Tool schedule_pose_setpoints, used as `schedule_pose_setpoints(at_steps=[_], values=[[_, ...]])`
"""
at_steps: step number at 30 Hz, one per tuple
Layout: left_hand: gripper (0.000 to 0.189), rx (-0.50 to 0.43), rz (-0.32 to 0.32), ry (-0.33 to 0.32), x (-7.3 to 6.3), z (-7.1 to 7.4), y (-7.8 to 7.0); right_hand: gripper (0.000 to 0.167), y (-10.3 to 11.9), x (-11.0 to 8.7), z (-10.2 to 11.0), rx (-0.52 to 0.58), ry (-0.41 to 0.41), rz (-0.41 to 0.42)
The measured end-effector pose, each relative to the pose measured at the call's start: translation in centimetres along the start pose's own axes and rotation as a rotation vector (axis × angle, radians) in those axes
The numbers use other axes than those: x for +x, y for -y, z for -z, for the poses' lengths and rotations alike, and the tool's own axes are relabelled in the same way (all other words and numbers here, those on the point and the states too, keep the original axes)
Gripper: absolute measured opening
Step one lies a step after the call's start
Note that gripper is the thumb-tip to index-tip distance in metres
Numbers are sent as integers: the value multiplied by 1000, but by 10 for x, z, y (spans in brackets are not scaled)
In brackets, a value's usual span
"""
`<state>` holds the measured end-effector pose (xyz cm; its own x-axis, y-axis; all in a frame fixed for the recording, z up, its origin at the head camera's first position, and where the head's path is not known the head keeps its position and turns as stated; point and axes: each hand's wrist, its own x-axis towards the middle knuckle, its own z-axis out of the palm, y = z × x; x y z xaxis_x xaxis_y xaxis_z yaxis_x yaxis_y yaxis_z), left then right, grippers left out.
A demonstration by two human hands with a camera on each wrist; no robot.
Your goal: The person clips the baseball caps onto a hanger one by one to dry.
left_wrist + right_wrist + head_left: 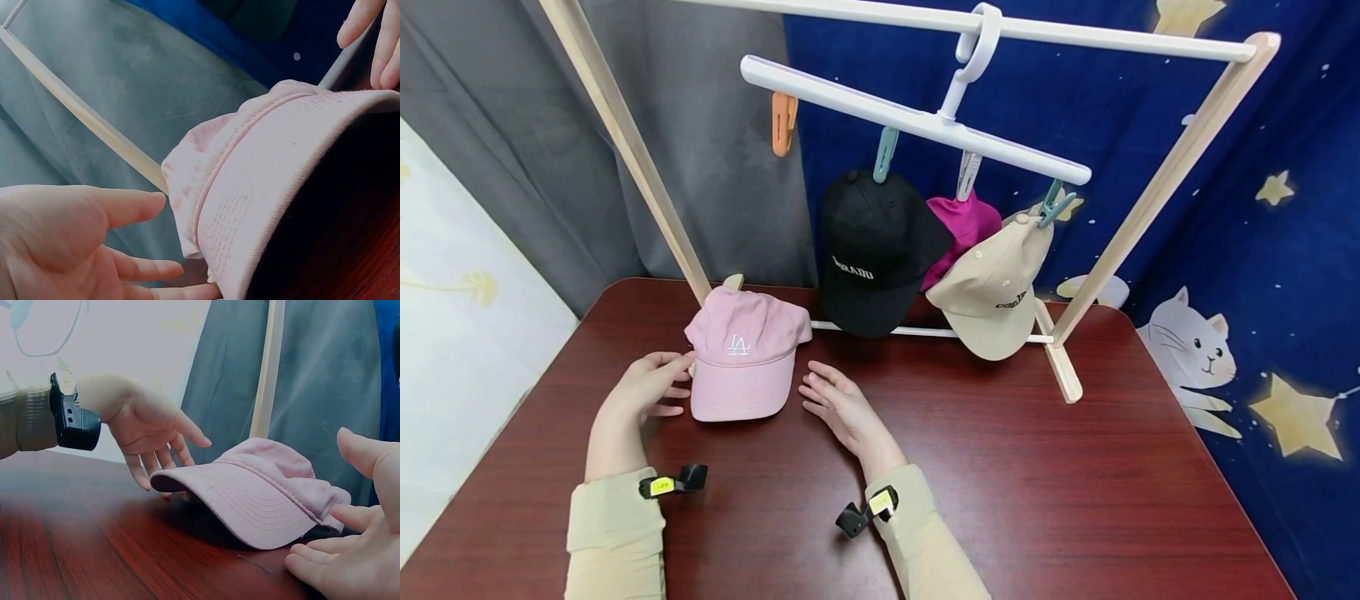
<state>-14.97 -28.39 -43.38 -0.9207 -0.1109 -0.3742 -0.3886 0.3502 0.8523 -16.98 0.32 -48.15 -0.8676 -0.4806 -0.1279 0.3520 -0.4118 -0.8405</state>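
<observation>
A pink baseball cap [741,354] with white LA letters lies on the table, its brim toward the person. My left hand [651,382] is at the cap's left side, fingers loosely extended, fingertips right at its edge. On the other side, my right hand [842,408] is held with fingers spread and a small gap between it and the cap. In the left wrist view the thumb and fingers of the left hand [81,244] point at the cap [262,175]. The right wrist view shows both palms turned inward on either side of the brim [244,506].
Behind stands a wooden rack [1165,192] with a white hanger [880,108]. Clothespins on it hold a black cap [880,242], a magenta cap [966,225] and a beige cap [992,283]. An orange clothespin [784,125] hangs at the left with nothing in it.
</observation>
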Motion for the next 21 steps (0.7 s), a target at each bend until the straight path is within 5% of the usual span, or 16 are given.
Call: schedule_pose_setpoints(at_steps=[21], values=[[75, 34, 20, 51, 0, -10, -6, 52, 0, -1, 0, 23, 56, -46]])
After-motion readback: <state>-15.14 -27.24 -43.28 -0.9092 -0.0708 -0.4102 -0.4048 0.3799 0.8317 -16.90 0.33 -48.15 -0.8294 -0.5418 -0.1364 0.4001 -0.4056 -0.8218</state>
